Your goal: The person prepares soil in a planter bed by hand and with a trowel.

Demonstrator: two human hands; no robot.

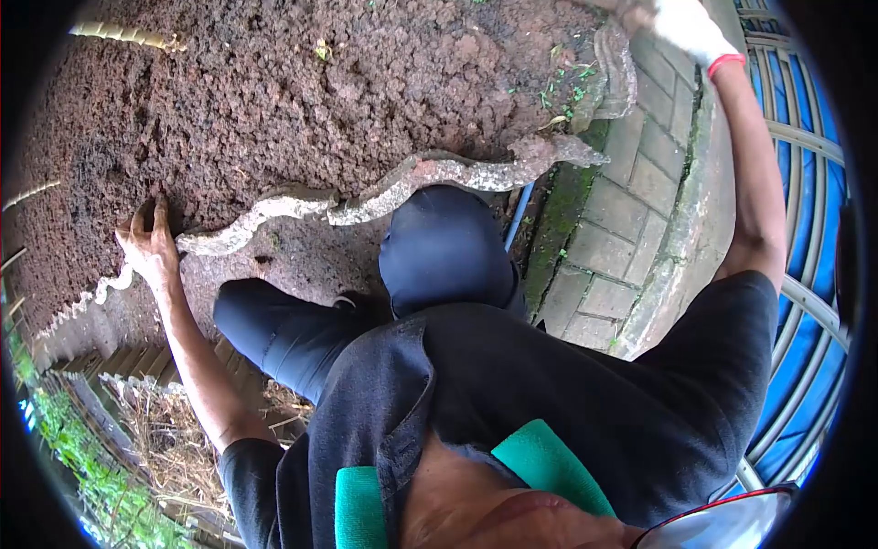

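Observation:
My left hand (151,242), bare and dirt-stained, rests at the border of the brown soil (311,101). Its fingers are apart and their tips touch the soil, beside the end of a wavy, pale edging (393,197). Nothing shows in its grasp. Up at the top right is my right hand (681,27) in a white glove with a red cuff, above the paving. Its fingers are smeared and partly cut off by the frame, so whether it holds anything is unclear. My knee in dark trousers (448,242) is close against the edging.
Grey paving bricks (613,220) and a concrete kerb (686,220) run along the right, beyond them blue sheeting with pale bars (805,183). A thin blue rod (519,217) lies by my knee. Dry straw (174,439) and green plants (82,457) are at lower left.

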